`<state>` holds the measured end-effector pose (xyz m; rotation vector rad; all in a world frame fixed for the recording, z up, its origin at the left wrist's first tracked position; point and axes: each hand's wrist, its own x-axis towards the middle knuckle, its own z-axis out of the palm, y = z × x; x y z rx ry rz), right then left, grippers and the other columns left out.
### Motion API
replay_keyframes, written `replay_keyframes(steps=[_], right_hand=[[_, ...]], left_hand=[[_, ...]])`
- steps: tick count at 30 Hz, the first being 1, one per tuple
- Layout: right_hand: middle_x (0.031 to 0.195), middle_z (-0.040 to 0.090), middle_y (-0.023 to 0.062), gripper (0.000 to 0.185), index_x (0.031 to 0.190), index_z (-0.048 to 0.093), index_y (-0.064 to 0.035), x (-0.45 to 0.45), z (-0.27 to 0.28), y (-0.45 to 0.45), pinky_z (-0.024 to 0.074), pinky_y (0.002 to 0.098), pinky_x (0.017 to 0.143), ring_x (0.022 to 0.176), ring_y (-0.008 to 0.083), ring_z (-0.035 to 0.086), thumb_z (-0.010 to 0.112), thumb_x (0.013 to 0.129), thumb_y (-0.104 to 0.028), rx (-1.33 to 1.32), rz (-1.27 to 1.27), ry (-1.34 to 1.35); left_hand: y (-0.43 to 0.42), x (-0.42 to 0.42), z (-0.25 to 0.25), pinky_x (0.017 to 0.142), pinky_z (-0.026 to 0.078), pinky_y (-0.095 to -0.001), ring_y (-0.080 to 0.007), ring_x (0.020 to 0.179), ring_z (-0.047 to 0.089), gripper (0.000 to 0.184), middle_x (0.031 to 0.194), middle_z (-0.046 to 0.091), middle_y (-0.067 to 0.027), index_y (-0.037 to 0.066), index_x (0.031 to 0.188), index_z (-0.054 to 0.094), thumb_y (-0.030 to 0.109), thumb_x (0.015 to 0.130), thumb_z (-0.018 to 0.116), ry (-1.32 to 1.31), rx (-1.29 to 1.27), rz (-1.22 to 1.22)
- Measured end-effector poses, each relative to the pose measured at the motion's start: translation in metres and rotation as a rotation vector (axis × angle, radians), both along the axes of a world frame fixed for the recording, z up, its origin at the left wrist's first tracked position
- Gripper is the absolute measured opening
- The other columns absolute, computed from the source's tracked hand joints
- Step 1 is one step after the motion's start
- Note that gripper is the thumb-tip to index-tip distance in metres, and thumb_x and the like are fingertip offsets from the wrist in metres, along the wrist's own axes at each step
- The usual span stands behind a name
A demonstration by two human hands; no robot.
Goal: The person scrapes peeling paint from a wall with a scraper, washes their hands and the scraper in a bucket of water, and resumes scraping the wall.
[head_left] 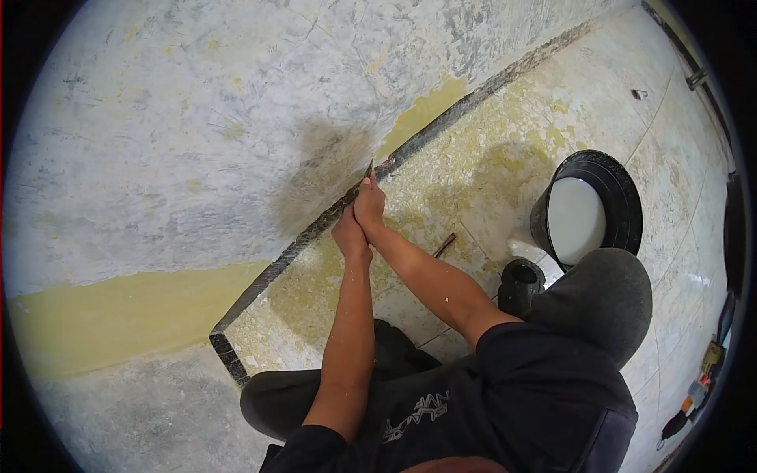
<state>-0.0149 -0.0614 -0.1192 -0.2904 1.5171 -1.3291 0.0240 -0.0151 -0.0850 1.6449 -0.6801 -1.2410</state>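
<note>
My right hand (369,206) is closed around a scraper (370,168), of which only a narrow dark blade shows past the fingers. The blade meets the bottom of the wall (213,158), just above the dark baseboard strip (430,135). Pressed against the right hand from below, my left hand (348,235) is closed too, apparently on the same handle, which the fingers hide. A patch of yellow paint (418,114) lies ahead of the blade, while much of the wall around is bare grey-white.
Yellow paint flakes (489,130) cover the floor along the strip. A black bucket (625,197) with whitish liquid stands by my right knee. A thin brown tool (445,245) lies near my right forearm. More tools (694,392) lie at the far right.
</note>
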Motion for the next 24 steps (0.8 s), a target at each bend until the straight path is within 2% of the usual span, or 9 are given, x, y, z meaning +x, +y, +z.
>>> replay_keyframes(steps=[2,4,7,11,13,17,20,24], right_hand=[[0.117,0.057,0.0301,0.054,0.14,0.041,-0.0023,-0.005,-0.003,-0.003,0.0396,0.0451,0.096,0.111,0.045,0.052,0.037,0.095,-0.033,-0.009,0.008,0.024],[0.117,0.058,0.0299,0.053,0.14,0.041,-0.004,-0.012,-0.006,-0.002,0.0397,0.045,0.096,0.111,0.0449,0.052,0.038,0.095,-0.032,0.024,0.028,-0.003],[0.116,0.058,0.0297,0.053,0.14,0.041,-0.0052,-0.017,0.0,0.003,0.0399,0.045,0.096,0.111,0.045,0.052,0.038,0.095,-0.032,0.013,0.055,-0.002],[0.118,0.057,0.029,0.053,0.141,0.04,-0.0056,-0.012,0.014,0.003,0.0391,0.0447,0.097,0.112,0.0446,0.052,0.037,0.096,-0.033,-0.01,-0.019,0.04],[0.12,0.057,0.0279,0.053,0.142,0.04,-0.0064,-0.006,0.013,-0.001,0.0387,0.0452,0.098,0.112,0.0448,0.052,0.037,0.096,-0.034,0.018,-0.04,0.115],[0.12,0.056,0.0282,0.054,0.142,0.039,-0.0073,-0.006,0.007,-0.006,0.0382,0.0461,0.098,0.111,0.0454,0.051,0.037,0.096,-0.034,0.006,-0.01,0.105],[0.122,0.055,0.0284,0.054,0.142,0.04,-0.0075,-0.018,0.017,0.005,0.0374,0.0467,0.099,0.113,0.0456,0.05,0.038,0.095,-0.035,0.0,-0.009,0.02],[0.124,0.054,0.0274,0.054,0.142,0.04,-0.0095,-0.025,0.012,0.004,0.0377,0.0455,0.099,0.114,0.045,0.05,0.039,0.095,-0.035,0.014,0.09,0.006]], left_hand=[[-0.003,-0.005,-0.003,0.073,0.048,-0.0316,-0.0184,0.084,0.063,0.029,0.097,0.067,-0.0118,-0.005,0.099,0.069,0.018,0.09,0.052,0.017,-0.009,-0.004],[-0.003,-0.011,-0.007,0.053,0.043,-0.0308,-0.014,0.064,0.057,0.024,0.079,0.063,-0.0044,-0.001,0.088,0.066,0.021,0.09,0.055,-0.013,-0.035,-0.011],[0.002,-0.016,-0.004,0.052,0.043,-0.0307,-0.0145,0.063,0.058,0.025,0.079,0.063,-0.005,-0.001,0.089,0.066,0.022,0.09,0.056,0.014,0.032,0.013],[0.002,-0.01,0.006,0.056,0.045,-0.0315,-0.0152,0.068,0.059,0.026,0.083,0.064,-0.0063,-0.001,0.091,0.066,0.023,0.091,0.056,0.02,0.01,-0.012],[0.002,-0.016,0.022,0.067,0.047,-0.0309,-0.0161,0.079,0.06,0.026,0.091,0.065,-0.0086,-0.004,0.095,0.068,0.018,0.09,0.055,0.065,-0.016,0.032],[0.0,-0.017,0.02,0.067,0.047,-0.0315,-0.017,0.079,0.06,0.025,0.092,0.065,-0.0086,-0.004,0.094,0.067,0.018,0.09,0.055,0.044,0.016,0.045],[0.003,-0.018,0.004,0.065,0.047,-0.032,-0.0157,0.079,0.06,0.028,0.093,0.064,-0.0076,-0.002,0.095,0.064,0.024,0.093,0.053,0.09,0.012,0.04],[0.008,-0.028,0.013,0.062,0.045,-0.0306,-0.0137,0.077,0.059,0.028,0.09,0.064,-0.0053,0.0,0.094,0.065,0.025,0.094,0.053,0.119,0.046,0.056]])
